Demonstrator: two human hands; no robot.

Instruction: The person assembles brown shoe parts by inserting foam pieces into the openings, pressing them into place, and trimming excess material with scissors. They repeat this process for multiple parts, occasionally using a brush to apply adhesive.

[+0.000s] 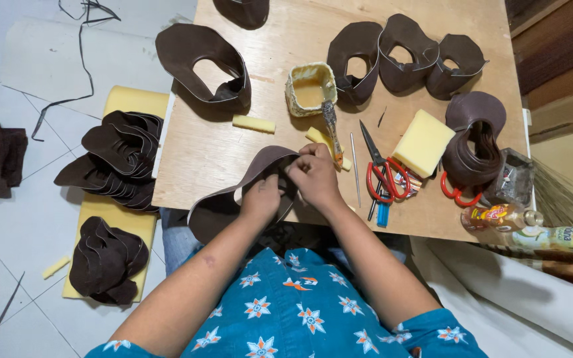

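Now both hands pinch the brown leather piece (233, 192) at the plywood table's (286, 40) near edge: left hand (262, 197) steadying, right hand (313, 174) folding; best pressed evenly along the seam.

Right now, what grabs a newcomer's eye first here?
Both hands, left hand and right hand, pinch a curved dark brown leather piece at the near edge of the plywood table. Behind them sits a yellowish glue tub with a brush in it, and red-handled scissors lie to the right. More brown pieces are stacked on yellow foam on the floor, left.
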